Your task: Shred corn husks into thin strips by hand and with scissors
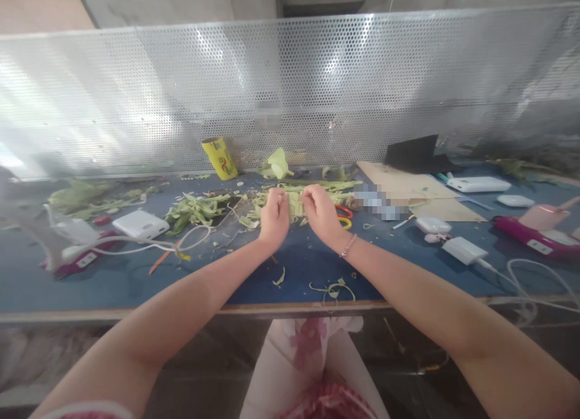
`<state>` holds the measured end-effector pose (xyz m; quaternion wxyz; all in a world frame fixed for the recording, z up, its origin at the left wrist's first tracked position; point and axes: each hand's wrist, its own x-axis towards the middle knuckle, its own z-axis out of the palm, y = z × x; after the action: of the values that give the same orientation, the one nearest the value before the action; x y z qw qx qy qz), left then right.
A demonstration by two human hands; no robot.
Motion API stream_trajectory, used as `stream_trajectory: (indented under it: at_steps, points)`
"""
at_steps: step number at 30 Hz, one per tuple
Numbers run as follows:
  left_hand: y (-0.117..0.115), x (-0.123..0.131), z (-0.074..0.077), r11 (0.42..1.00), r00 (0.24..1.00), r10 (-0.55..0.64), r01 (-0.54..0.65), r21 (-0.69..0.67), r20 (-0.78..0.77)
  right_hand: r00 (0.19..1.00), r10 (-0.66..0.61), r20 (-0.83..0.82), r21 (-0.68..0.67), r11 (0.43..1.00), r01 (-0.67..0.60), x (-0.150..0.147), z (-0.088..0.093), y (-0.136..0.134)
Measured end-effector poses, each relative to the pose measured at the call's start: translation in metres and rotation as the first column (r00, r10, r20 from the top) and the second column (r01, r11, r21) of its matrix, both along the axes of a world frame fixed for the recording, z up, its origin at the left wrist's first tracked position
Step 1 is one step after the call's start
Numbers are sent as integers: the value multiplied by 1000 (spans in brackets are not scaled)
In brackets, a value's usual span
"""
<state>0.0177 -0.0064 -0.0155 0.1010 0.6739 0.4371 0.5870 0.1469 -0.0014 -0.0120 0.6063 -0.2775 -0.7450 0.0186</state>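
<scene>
Both hands are close together over a pile of pale green leaf strips (254,212) at the middle of the blue table. My left hand (275,216) is closed, its fingertips on a light green piece (296,205) between the hands. On the other side of that piece, my right hand (321,212) is also closed, thumb and fingers pinched together. Fine detail at the fingertips is blurred. Just right of my right hand lie red and yellow scissor handles (345,216). Another heap of green strips (198,210) sits to the left.
A yellow can (220,158) stands by the perforated metal screen (181,98). White chargers, cables and a power bank (141,224) lie left. Right are cardboard (408,186), a white adapter (464,250) and a purple power strip (534,234). Scraps lie near the table's front edge (181,314).
</scene>
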Motion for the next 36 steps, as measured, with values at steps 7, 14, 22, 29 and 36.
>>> stream_trajectory:
  at_steps: [7,14,22,29,36]
  points:
    - [2,-2,0,1000,1000,-7,7,-1,-9,998,-16,-60,-145,989,7,-4,-2,2]
    - [-2,3,-4,999,999,-45,45,-1,-12,990,-67,-123,-92,994,56,-3,-1,6]
    - [-6,5,-1,998,999,-44,45,-50,29,969,-135,-207,-32,991,131,-4,-1,6]
    - [-10,5,1,996,996,-65,68,-55,57,969,-106,-224,-83,993,90,-1,4,5]
    - [-11,9,7,980,981,-67,98,-171,180,978,-63,-201,-83,995,48,3,6,5]
